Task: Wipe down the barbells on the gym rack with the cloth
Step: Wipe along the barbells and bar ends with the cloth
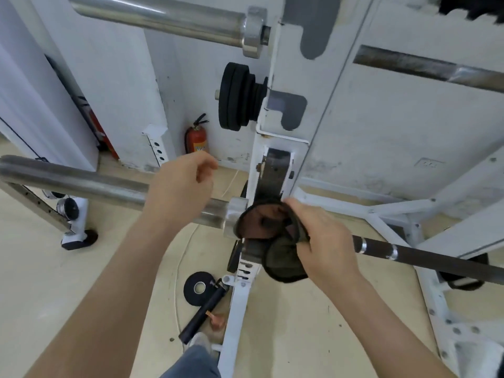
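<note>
**Cloth:** dark olive crumpled cloth (283,260), bunched on the lower grey steel barbell (81,184) where shaft meets collar, beside the white-painted steel rack upright (294,75).

**Right hand** (327,241): fingers clamp the cloth to the bar, likely to scrub that joint.

**Left hand** (180,186): loosely curled and holding nothing, over the sleeve, perhaps steadying; contact unclear.

**Upper chrome barbell** (163,17): racked higher.

**Surroundings:** black weight plates (234,96) on a peg; red fire extinguisher (196,141) against the scuffed white wall (381,132); black tape roll (199,287) on the beige floor (68,282).
</note>
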`<action>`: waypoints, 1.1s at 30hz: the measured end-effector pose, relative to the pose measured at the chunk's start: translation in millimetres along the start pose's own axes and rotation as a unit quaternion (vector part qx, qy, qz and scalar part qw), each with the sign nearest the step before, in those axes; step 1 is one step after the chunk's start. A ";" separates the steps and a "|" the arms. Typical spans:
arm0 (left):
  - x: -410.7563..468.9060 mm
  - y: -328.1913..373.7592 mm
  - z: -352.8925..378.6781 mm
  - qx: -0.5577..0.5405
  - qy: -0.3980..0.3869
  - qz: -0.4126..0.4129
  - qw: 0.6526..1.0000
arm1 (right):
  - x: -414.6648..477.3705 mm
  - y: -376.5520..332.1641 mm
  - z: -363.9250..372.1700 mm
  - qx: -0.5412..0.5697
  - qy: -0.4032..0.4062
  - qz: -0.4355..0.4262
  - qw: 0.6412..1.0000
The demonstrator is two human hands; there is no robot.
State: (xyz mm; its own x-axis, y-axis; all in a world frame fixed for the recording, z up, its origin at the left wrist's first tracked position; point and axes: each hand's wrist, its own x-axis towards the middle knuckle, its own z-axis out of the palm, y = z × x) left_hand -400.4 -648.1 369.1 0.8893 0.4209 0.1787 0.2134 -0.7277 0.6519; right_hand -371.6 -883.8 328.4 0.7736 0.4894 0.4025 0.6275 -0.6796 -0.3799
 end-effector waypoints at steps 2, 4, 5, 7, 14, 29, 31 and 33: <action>-28.4 26.8 6.4 -0.056 0.079 0.041 0.994 | -3.9 14.2 -5.6 -0.024 0.003 0.014 1.000; -53.6 49.6 24.7 -0.040 0.069 0.087 0.993 | -13.3 29.4 -5.3 -0.066 -0.082 0.010 0.994; -64.4 57.0 39.1 -0.017 0.049 0.103 0.993 | -19.8 38.1 -5.2 -0.081 -0.110 -0.005 0.991; -83.0 70.8 69.0 0.033 0.004 0.116 0.993 | -29.5 57.1 -13.7 -0.095 -0.120 -0.027 0.988; -107.1 108.3 124.2 0.115 -0.055 0.136 0.983 | -53.3 136.5 -74.6 -0.112 -0.127 0.160 0.973; -99.5 189.9 207.0 0.143 -0.169 0.193 0.956 | -61.0 164.6 -110.1 0.010 -0.133 0.169 0.977; -90.8 195.2 212.3 0.080 -0.164 0.166 0.969 | -48.1 175.4 -129.6 0.211 -0.083 0.271 0.935; -82.6 203.8 213.4 -0.017 -0.164 0.133 0.977 | -34.5 176.9 -147.0 0.441 -0.010 0.363 0.821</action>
State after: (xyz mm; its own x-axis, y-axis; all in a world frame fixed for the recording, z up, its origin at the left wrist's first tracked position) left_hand -344.1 -946.7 329.9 0.9945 0.0201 0.1027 -0.0505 -0.7672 0.6394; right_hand -300.2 -1101.2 369.8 0.9677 0.1446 -0.2066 -0.1866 -0.1408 -0.9723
